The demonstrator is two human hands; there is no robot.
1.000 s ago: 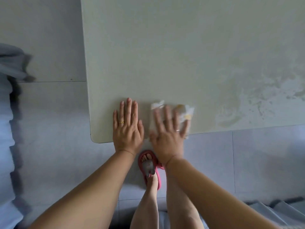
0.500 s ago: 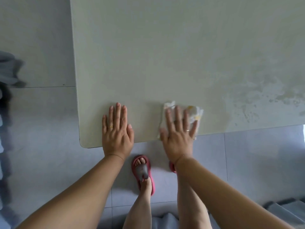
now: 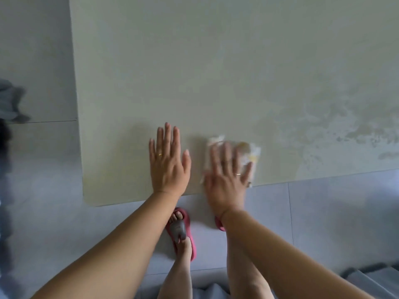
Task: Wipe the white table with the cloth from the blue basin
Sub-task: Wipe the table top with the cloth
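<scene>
The cloth [image 3: 250, 152] is a small, thin, pale rag with yellowish marks, flattened under the right hand [image 3: 226, 182]. That hand's fingers [image 3: 225, 154] are straight and slightly spread. They press down on the cloth and do not curl round it. The cloth shows past the fingertips and out beyond the outermost finger, and 1 corner reaches the near edge of the worktop [image 3: 194, 72]. The hand is blurred, so I judge it to be mid-stroke.

The rag looks soft, limp and light, and is probably damp. It should drag along under flat pressure, but it may bunch up or slip out from under the fingers if the push is uneven. A flat palm over its middle looks like the best hold. To lift it, pinch the loose edge beyond the fingertips.

The left hand [image 3: 168, 167] lies flat on the bare worktop just beside the right hand's thumb. Its fingers are straight and close together, holding nothing, and it seems to brace the body. It sits in the way of any stroke toward that side.

Well beyond the right hand's outermost finger spreads a blotchy wet patch [image 3: 323, 130], which looks unfinished. Behind the wrists are grey floor tiles [image 3: 323, 223] and a pink slipper [image 3: 183, 231]. Far past the left hand's little finger lies a grey shape [image 3: 10, 104], too blurred to identify.
</scene>
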